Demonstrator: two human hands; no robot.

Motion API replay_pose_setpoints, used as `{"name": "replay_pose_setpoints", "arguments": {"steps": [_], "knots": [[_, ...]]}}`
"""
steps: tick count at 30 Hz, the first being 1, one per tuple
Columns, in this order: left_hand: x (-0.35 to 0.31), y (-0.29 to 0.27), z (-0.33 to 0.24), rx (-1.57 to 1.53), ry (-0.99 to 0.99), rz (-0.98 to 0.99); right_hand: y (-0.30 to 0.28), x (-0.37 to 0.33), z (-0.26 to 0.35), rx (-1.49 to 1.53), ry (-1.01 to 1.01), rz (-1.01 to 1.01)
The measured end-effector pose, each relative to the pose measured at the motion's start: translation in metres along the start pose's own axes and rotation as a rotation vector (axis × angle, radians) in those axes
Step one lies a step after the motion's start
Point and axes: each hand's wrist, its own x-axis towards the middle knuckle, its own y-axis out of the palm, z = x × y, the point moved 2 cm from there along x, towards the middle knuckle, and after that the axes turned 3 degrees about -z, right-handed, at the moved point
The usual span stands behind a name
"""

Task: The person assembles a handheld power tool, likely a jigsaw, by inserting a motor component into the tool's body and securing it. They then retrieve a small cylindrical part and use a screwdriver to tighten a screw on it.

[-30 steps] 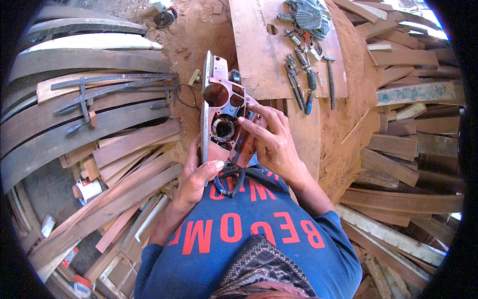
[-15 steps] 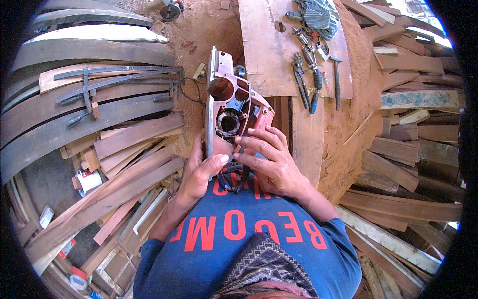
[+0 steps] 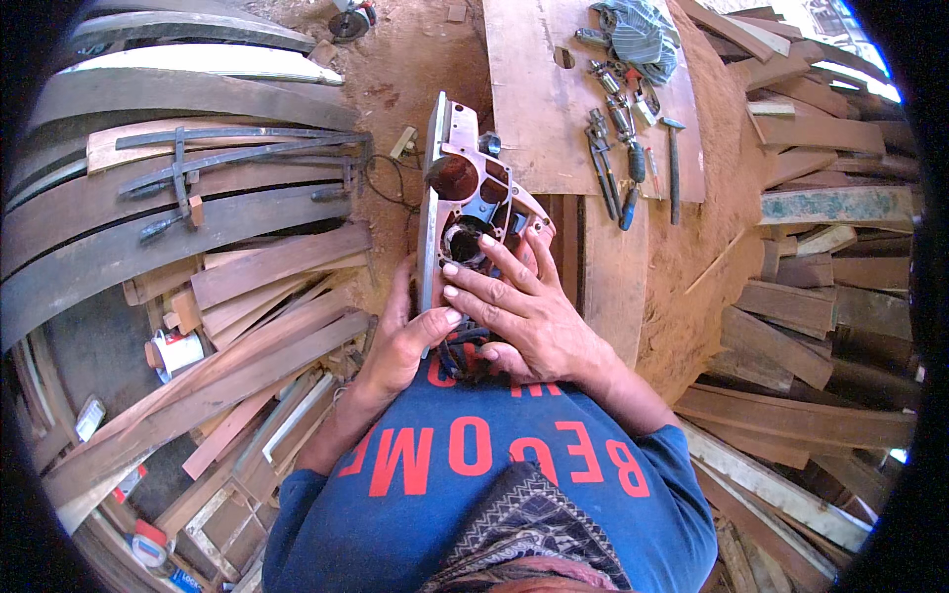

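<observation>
An opened electric planer body (image 3: 462, 127), pinkish-red metal with a long flat sole along its left side, stands up in front of my chest. My left hand (image 3: 400, 346) is closed round its near end, thumb over the front edge and fingers behind the sole. My right hand (image 3: 529, 326) lies over the open housing, fingers stretched out and apart, the tips by the round motor opening (image 3: 463, 237). That hand partly hides the housing's near right part. Dark wires (image 3: 458, 358) hang at the near end, against my blue shirt.
Beyond the planer, a wooden board (image 3: 529, 128) bears a hammer (image 3: 674, 168), pliers (image 3: 601, 158), a screwdriver (image 3: 630, 203), metal parts and a striped cloth (image 3: 638, 40). Stacked timber lies on both sides. Bar clamps (image 3: 237, 163) rest on the left stack; sawdust covers the ground at right.
My right hand has shifted left across the housing, its fingers now spread and flatter, nearer the motor opening. The planer sits slightly farther right in the picture; my left hand keeps its hold.
</observation>
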Motion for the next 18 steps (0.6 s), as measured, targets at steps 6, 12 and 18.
{"name": "replay_pose_setpoints", "arguments": {"steps": [6,12,18], "knots": [[-0.001,-0.005,0.007,0.084,0.034,0.024,-0.001,0.017,-0.003,-0.055,-0.044,0.049],[-0.004,0.004,0.0,0.108,-0.033,0.057,-0.021,0.042,-0.015,-0.272,0.091,-0.036],[-0.007,-0.003,0.009,0.153,-0.017,0.023,-0.011,0.032,0.003,-0.16,0.001,0.075]]}}
